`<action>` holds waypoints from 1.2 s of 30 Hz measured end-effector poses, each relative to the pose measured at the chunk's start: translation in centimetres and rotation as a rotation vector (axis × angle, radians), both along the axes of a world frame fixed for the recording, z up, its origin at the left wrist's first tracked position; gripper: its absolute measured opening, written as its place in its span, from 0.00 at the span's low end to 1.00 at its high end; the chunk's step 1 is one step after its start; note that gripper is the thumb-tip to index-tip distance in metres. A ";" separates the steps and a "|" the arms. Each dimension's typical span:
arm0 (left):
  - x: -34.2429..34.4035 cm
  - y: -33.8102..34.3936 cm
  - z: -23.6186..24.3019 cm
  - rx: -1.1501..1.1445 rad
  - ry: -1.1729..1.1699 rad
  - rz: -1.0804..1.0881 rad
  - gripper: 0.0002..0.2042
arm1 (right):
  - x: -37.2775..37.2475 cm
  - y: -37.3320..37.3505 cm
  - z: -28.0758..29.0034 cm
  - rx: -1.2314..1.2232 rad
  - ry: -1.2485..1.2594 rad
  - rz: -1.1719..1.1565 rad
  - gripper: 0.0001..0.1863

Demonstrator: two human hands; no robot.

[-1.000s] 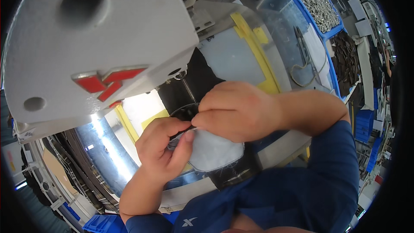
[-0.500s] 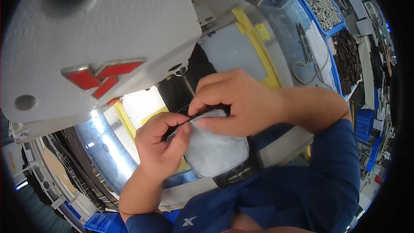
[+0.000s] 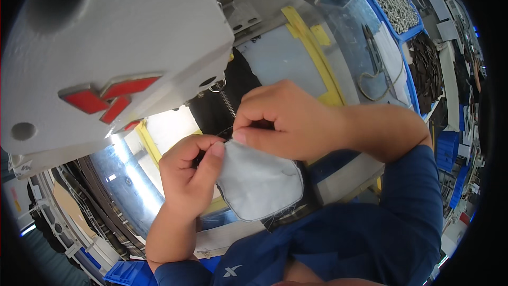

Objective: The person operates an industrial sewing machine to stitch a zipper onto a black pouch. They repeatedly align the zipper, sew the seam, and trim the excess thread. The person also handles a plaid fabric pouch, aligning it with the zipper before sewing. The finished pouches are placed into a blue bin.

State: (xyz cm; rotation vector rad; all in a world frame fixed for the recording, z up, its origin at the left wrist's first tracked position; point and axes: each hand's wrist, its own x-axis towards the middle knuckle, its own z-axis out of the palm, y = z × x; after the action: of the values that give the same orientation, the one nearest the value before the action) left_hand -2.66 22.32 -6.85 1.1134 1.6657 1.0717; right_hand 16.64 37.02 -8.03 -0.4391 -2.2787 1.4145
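A light grey pocket-shaped cloth piece (image 3: 259,182), with a stitched rounded edge and loose threads at the bottom, hangs from my fingers. My left hand (image 3: 188,172) pinches its upper left corner between thumb and forefinger. Close beside it, my right hand (image 3: 291,122) pinches the top edge with thumb and curled fingers. Beyond my fingertips lies dark fabric (image 3: 209,114), joined to a metal-toothed zipper (image 3: 227,100). How the cloth and dark fabric connect is hidden by my fingers. The pale sewing machine head (image 3: 132,37) with a red emblem looms at the left.
Yellow strips (image 3: 317,55) edge a plate on the machine bed. At the right are long-nosed snips (image 3: 372,47) with a cord, a blue tray (image 3: 400,38) of metal pieces, and brown pieces (image 3: 425,63). Dark plaid fabric (image 3: 98,196) hangs at the left.
Both hands have shifted slightly left. The cloth's top edge, bunched over my left fingers before, now hangs flatter and my right thumb has drawn up to the edge.
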 end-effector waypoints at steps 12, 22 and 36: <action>0.4 0.5 -0.1 -0.058 -0.137 0.030 0.08 | 0.0 -0.1 -0.2 0.088 -0.051 -0.035 0.06; 0.3 0.7 -0.1 -0.104 -0.147 0.062 0.06 | -0.1 0.1 0.8 -0.001 -0.214 -0.039 0.11; -3.5 6.2 -1.7 -0.005 0.388 0.036 0.15 | -3.8 5.7 -0.1 0.389 -0.405 -0.074 0.16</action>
State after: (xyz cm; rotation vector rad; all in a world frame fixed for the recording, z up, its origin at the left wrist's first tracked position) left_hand -6.17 28.54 -8.52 1.3564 1.9925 0.9123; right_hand 12.81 42.68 -8.11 -0.7230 -2.7428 0.8699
